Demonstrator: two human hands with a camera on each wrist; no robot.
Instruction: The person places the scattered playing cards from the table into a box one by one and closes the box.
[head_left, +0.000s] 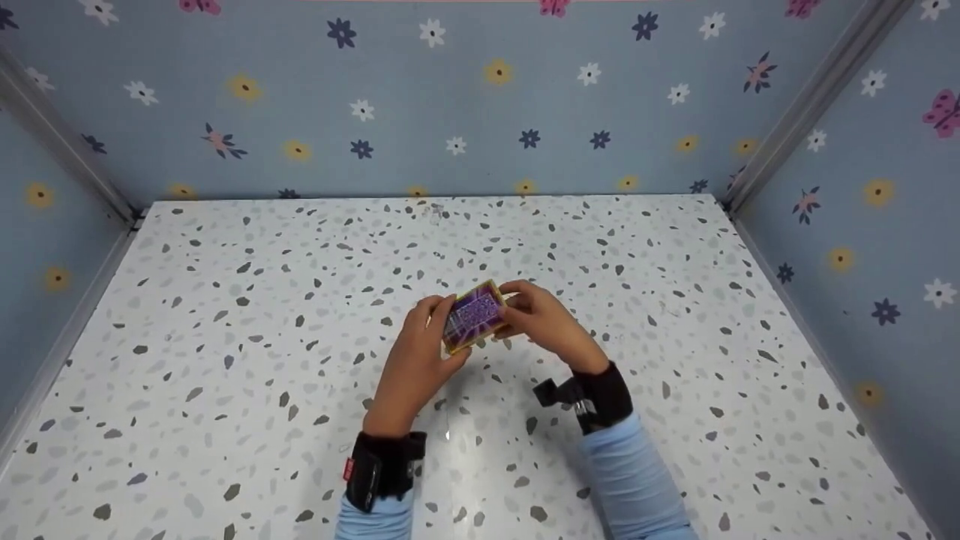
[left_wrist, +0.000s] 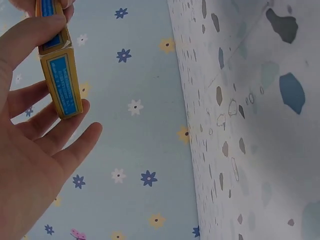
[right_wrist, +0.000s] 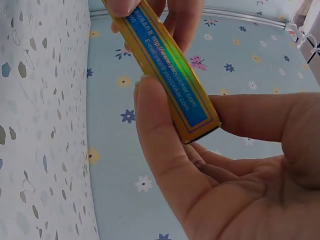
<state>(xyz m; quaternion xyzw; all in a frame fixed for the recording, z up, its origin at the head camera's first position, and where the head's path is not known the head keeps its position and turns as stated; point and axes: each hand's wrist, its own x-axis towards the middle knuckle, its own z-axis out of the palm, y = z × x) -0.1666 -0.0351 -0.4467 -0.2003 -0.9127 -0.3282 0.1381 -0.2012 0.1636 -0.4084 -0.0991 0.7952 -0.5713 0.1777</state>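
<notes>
A small playing-card box [head_left: 474,316] with a purple patterned face and yellow edges is held up in front of me, tilted, between both hands. My left hand [head_left: 421,346] grips its left end, thumb on the near edge and fingers on the far one. At the opposite end my right hand [head_left: 551,322] pinches the box between thumb and fingers. In the right wrist view, a narrow blue and gold side of the card box [right_wrist: 170,70] shows printed web and e-mail addresses. The left wrist view shows the box's blue end panel [left_wrist: 63,87]. Its contents are hidden.
Below the hands spreads a white speckled tabletop [head_left: 300,255]. A blue flower-patterned panel [head_left: 420,82] stands behind it, with similar panels at left and right. Black wrist straps [head_left: 606,397] with small devices sit on both forearms.
</notes>
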